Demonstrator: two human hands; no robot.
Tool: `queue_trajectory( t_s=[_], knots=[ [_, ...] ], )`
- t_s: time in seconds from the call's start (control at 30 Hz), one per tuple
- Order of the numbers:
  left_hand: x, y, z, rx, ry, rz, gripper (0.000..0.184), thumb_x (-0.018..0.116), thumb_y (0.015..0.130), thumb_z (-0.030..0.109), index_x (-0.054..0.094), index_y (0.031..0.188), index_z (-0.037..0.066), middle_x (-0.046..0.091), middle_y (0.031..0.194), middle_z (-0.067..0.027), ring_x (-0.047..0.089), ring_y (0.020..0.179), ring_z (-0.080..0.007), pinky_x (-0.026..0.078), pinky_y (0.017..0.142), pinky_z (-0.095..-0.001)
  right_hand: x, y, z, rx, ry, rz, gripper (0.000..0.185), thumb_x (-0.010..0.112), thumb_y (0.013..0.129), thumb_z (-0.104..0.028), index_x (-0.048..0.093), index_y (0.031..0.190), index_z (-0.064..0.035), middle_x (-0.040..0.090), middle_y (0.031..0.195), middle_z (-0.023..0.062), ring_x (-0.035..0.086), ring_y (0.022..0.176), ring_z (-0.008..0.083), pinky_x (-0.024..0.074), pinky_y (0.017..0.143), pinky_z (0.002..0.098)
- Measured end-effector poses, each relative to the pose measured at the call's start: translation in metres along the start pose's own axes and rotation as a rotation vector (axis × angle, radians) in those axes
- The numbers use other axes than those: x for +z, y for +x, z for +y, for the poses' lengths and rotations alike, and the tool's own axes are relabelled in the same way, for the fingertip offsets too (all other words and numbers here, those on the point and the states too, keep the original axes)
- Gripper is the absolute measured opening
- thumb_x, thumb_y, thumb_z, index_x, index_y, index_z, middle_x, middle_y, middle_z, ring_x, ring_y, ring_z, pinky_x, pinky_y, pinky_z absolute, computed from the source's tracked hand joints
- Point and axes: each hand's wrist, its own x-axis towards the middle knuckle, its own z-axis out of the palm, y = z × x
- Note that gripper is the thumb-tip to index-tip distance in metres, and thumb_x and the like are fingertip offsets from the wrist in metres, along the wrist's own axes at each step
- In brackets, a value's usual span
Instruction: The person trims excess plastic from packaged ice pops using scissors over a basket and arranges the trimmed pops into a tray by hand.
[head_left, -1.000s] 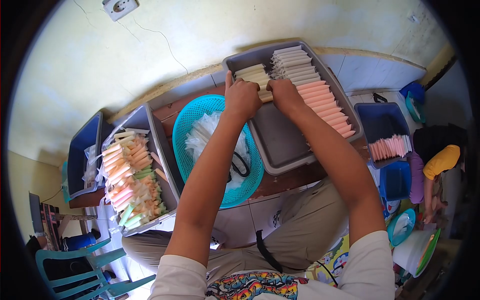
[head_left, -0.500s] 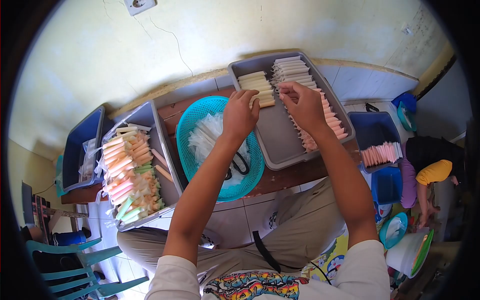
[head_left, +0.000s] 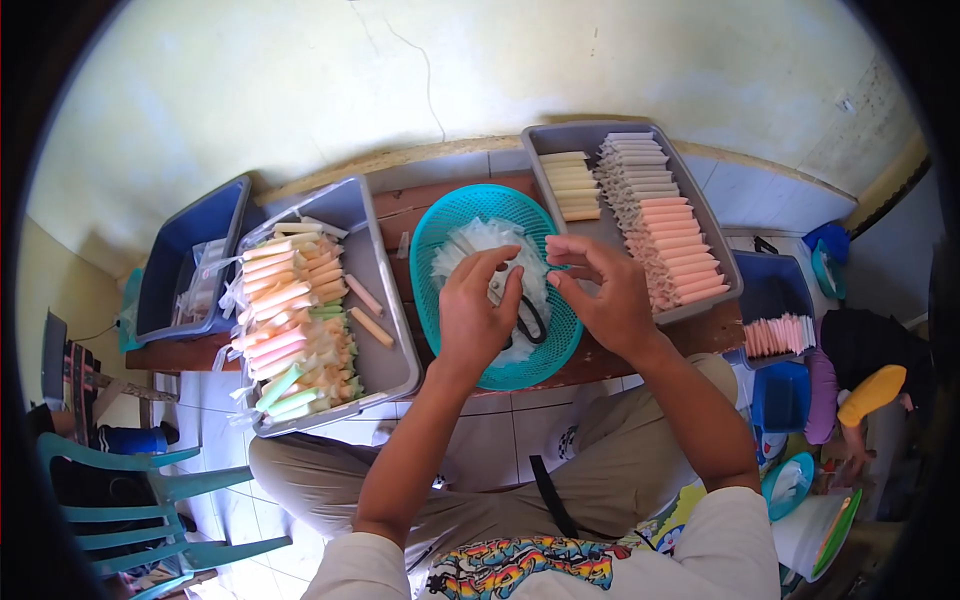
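My left hand (head_left: 480, 308) hovers over the turquoise mesh basket (head_left: 428, 235), thumb and fingers curved and apart, with nothing visible in them. Beside it my right hand (head_left: 608, 298) is over the basket's right side, its fingers also apart and apparently holding nothing. Clear plastic bags (head_left: 490, 235) and black-handled scissors (head_left: 533, 322) lie in the basket, partly hidden by my hands. In the right grey tray (head_left: 583, 238), cream tubes (head_left: 570, 187), whitish tubes (head_left: 640, 165) and pink filled plastic tubes (head_left: 680, 245) lie in rows.
At left, another grey tray (head_left: 385, 290) holds a jumbled heap of colored filled tubes (head_left: 285, 310). Blue bins (head_left: 160, 290) flank the bench (head_left: 400, 205). A teal chair (head_left: 180, 487) stands lower left. At right are another person's hand (head_left: 857, 452) and a white bucket (head_left: 800, 525).
Both hands have moved from over the right tray to over the basket. The cream tubes there are now uncovered. The view has shifted, so the trays appear farther right.
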Motion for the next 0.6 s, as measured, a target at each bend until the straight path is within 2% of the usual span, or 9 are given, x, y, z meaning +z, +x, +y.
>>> queue_trajectory(
  t_s=[0.13,0.33,0.4,0.6],
  knots=[
    [-0.024,-0.02,0.0,-0.045,0.025,0.024,0.025,0.079,0.093,0.002,0.077,0.118,0.004,0.078,0.102,-0.0137,0.078,0.092,-0.0269,0.059,0.082,-0.0366,0.021,-0.006,-0.005,-0.016,0.028,-0.068,0.041,0.079,0.095,0.0,0.07,0.135,0.0013,0.076,0.127,0.0156,0.077,0.115,0.0227,0.0648,0.094,0.0344],
    [-0.029,-0.044,-0.013,-0.062,0.045,0.104,0.025,0.077,0.093,-0.002,0.077,0.118,0.002,0.078,0.117,-0.0148,0.078,0.097,-0.0279,0.061,0.086,-0.0384,0.044,-0.011,-0.005,0.014,0.051,-0.112,0.045,0.081,0.093,0.001,0.069,0.136,0.0008,0.075,0.131,0.0172,0.077,0.116,0.0239,0.0656,0.091,0.0348],
    [-0.031,-0.044,-0.011,-0.105,-0.025,0.117,0.024,0.077,0.093,-0.002,0.076,0.117,0.001,0.076,0.117,-0.0157,0.076,0.106,-0.034,0.06,0.091,-0.0408,0.049,-0.009,-0.008,0.0,0.042,-0.116,0.045,0.081,0.093,0.001,0.069,0.136,0.0008,0.074,0.131,0.0176,0.077,0.116,0.0243,0.0658,0.092,0.0353],
    [-0.05,-0.034,-0.007,-0.092,-0.011,0.146,0.024,0.076,0.093,-0.003,0.076,0.116,0.001,0.077,0.114,-0.0161,0.077,0.1,-0.0336,0.061,0.087,-0.0407,0.062,-0.003,-0.012,-0.056,0.029,-0.102,0.044,0.082,0.092,-0.001,0.069,0.135,0.0006,0.074,0.133,0.0183,0.077,0.117,0.0265,0.0661,0.096,0.0374]
  ],
)
